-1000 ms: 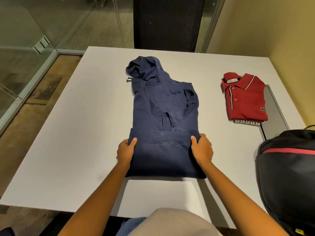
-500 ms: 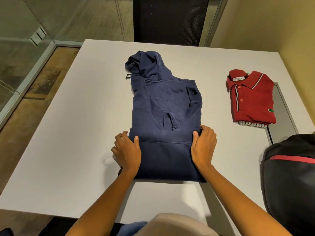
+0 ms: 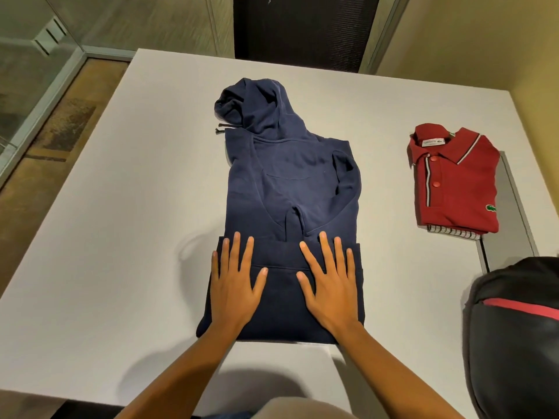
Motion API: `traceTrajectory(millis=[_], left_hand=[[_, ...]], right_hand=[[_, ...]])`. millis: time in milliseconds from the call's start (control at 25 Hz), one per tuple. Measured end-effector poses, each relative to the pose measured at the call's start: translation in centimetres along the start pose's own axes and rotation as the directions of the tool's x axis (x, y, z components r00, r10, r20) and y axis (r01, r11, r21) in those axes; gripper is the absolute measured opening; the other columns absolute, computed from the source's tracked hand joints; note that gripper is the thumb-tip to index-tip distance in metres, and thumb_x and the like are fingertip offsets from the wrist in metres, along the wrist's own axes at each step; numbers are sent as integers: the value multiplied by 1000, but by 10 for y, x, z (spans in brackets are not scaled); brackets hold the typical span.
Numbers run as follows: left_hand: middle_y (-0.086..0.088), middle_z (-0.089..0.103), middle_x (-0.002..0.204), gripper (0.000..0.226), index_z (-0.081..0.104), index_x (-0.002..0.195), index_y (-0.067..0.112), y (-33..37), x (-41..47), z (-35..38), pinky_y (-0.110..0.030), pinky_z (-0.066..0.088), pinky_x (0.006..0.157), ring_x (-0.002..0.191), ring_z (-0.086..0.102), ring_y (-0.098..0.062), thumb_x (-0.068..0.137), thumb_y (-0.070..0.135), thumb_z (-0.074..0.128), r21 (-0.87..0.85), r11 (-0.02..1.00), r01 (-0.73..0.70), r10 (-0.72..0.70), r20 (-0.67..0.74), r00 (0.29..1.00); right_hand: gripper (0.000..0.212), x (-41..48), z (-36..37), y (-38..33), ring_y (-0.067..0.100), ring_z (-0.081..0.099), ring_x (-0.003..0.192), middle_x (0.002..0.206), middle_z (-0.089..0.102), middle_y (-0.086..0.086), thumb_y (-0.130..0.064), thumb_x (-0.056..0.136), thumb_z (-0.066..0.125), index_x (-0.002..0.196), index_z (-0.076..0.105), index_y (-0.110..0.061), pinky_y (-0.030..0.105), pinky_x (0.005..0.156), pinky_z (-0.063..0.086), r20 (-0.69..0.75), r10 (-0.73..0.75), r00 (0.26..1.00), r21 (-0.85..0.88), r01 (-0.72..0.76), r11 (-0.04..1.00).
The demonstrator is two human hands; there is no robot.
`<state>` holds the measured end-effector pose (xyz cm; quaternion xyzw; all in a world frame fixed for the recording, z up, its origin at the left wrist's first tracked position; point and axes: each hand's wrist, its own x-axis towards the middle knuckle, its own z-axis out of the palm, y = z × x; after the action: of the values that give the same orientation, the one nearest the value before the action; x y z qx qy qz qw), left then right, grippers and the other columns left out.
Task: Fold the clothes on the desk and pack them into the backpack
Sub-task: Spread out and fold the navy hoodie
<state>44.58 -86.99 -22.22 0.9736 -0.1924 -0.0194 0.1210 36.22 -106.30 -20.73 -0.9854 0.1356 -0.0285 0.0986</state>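
Note:
A navy blue hoodie (image 3: pixel 290 182) lies in the middle of the white desk (image 3: pixel 121 207), sleeves folded in, hood pointing away, its bottom hem folded up over the body. My left hand (image 3: pixel 234 285) and my right hand (image 3: pixel 328 282) lie flat with spread fingers on that folded-up lower part, side by side. A folded red polo shirt (image 3: pixel 456 179) sits at the right on top of a striped garment (image 3: pixel 450 232). The black backpack (image 3: pixel 514 334) with a red stripe stands at the desk's near right corner.
A grey inset panel (image 3: pixel 511 225) runs along the desk's right side beside the polo. A dark chair back (image 3: pixel 302 28) stands behind the far edge. Glass partitions are on the left, and a yellow wall is close on the right.
Both hands let go of the hoodie's folded side edges and moved inward onto the top of the fold, fingers now flat and spread. The camera view shifted slightly.

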Motion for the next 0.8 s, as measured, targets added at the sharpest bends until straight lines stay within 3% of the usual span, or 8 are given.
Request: traceTrajectory(millis=[320,440,520,640,800], left_hand=[[-7,20,160,66,26,152,20,1,-14,1,-45,10,120,148,16,-29,97,55,24,-10,1000,6,-5,30,1000],[-8,29,157,62,34,149,19,6,-9,-9,-45,13,120,146,20,-29,97,53,26,-90,996,24,-24,6,1000],[-8,28,157,60,34,149,17,16,14,-15,-43,12,121,147,18,-27,98,50,27,-143,989,22,-26,-25,999],[-7,20,160,62,26,152,15,26,62,-12,-43,12,121,149,13,-25,99,49,23,-159,986,48,-50,-10,999],[-4,10,162,67,13,155,17,21,98,2,-45,14,121,149,8,-22,98,53,16,-142,989,43,-34,64,997]], right_hand=[[57,-14,3,1,30,0,150,163,7,4,-53,101,30,154,19,-34,49,121,6,6,-14,1000,1,14,1000],[51,-9,2,-5,31,24,146,157,29,6,-46,103,23,149,36,-28,47,118,16,-63,59,996,10,-58,998],[45,17,-8,-11,29,42,132,144,48,6,-38,103,29,138,50,-18,42,109,27,-197,139,971,118,-117,986],[35,87,-29,-18,23,48,121,132,56,6,-26,101,38,127,57,-11,36,102,31,-343,106,933,227,-27,974],[32,197,-49,-21,26,53,115,125,59,8,-20,98,41,123,58,-9,37,101,30,-343,-23,939,194,94,977]])
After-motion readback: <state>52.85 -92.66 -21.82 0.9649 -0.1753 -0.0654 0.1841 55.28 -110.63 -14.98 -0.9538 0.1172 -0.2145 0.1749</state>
